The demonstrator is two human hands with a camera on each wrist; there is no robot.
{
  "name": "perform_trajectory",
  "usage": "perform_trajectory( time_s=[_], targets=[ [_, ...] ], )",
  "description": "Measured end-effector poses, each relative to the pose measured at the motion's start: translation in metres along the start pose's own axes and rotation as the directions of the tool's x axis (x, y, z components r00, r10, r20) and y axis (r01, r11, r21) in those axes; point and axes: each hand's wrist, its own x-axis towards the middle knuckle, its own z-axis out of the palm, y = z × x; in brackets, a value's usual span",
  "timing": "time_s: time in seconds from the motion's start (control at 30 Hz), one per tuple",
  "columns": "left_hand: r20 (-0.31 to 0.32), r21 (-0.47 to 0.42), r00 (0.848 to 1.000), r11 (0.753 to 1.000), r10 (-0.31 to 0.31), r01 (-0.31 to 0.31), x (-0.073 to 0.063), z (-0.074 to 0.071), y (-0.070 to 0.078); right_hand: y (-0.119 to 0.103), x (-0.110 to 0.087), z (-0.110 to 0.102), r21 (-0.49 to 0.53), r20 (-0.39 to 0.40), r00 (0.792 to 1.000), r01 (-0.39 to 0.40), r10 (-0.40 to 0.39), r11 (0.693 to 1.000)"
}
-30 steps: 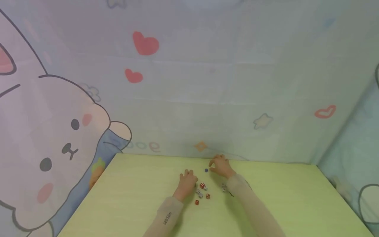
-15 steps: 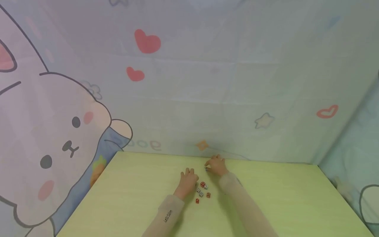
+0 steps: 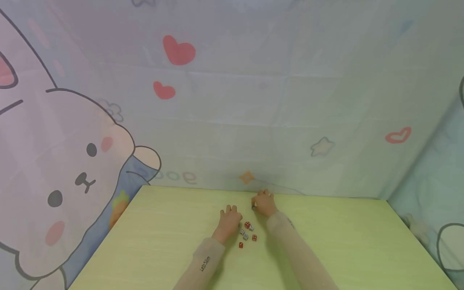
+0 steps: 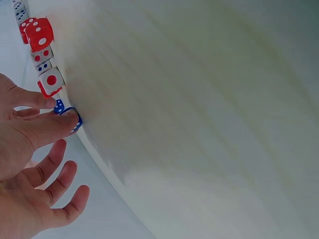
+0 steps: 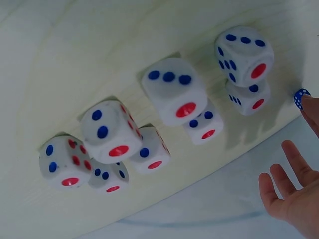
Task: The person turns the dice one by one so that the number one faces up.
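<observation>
My left hand (image 3: 229, 221) rests at the left of the dice group. In the left wrist view its thumb and a finger pinch a blue die (image 4: 76, 121), and its other fingers spread out. Further up the table my right hand (image 3: 266, 202) pinches another blue die (image 5: 300, 98) between thumb and fingertip, with the remaining fingers apart from it. Between the hands lie a red die (image 3: 247, 224) and a white die (image 3: 245, 237) among several others. Large in the right wrist view are white dice (image 5: 174, 94) with blue and red pips; the right forearm covers them in the head view.
A pale yellow-green table (image 3: 163, 225) carries everything. Two more red dice lie toward the front, one red die (image 3: 241, 245) nearest. Behind the table hangs a cloth backdrop (image 3: 232, 121) printed with a rabbit and hearts.
My right hand has moved left to the blue die and taken it between thumb and finger. Its forearm now covers the white dice on the right. The left hand stays almost still.
</observation>
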Motion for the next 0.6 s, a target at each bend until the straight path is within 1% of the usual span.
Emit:
perform_trajectory(
  time_s=[0.23, 0.37, 0.6],
  targets=[
    [0.008, -0.014, 1.000, 1.000, -0.001, 0.001, 0.0024, 0.0005, 0.0001, 0.0046, -0.0004, 0.0011, 0.027, 0.014, 1.000, -0.010, 0.009, 1.000],
    [0.014, -0.019, 1.000, 1.000, -0.002, 0.002, 0.0023, 0.0003, -0.0006, 0.0066, -0.0020, -0.0001, 0.044, 0.027, 1.000, -0.001, -0.001, 0.999],
    [0.004, -0.011, 1.000, 1.000, 0.003, -0.003, 0.0001, 0.0017, -0.0003, 0.0065, -0.0054, 0.0015, 0.034, 0.036, 0.999, 0.019, -0.020, 0.999]
  ],
)
